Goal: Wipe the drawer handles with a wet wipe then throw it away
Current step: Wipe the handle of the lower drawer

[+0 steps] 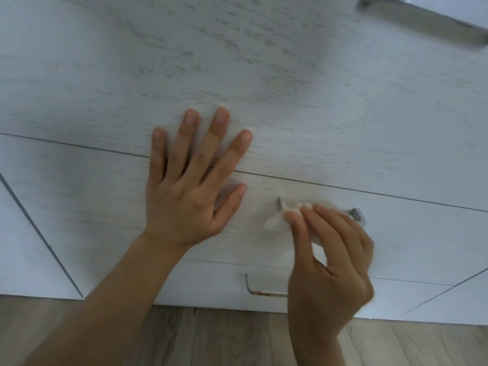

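Observation:
My left hand [190, 186] lies flat with spread fingers on the white wood-grain drawer front [105, 207], across the gap between two drawers. My right hand [330, 260] pinches a crumpled white wet wipe [277, 220] and holds it against the grey metal handle [357, 214] of the middle drawer; the hand hides most of that handle. A lower handle [253, 286] shows below, partly behind my right hand. Another grey handle [427, 19] sits at the top right on the drawer above.
White cabinet panels [26, 247] flank the drawers on the left and at the lower right. A wooden floor [211, 339] runs along the bottom of the view.

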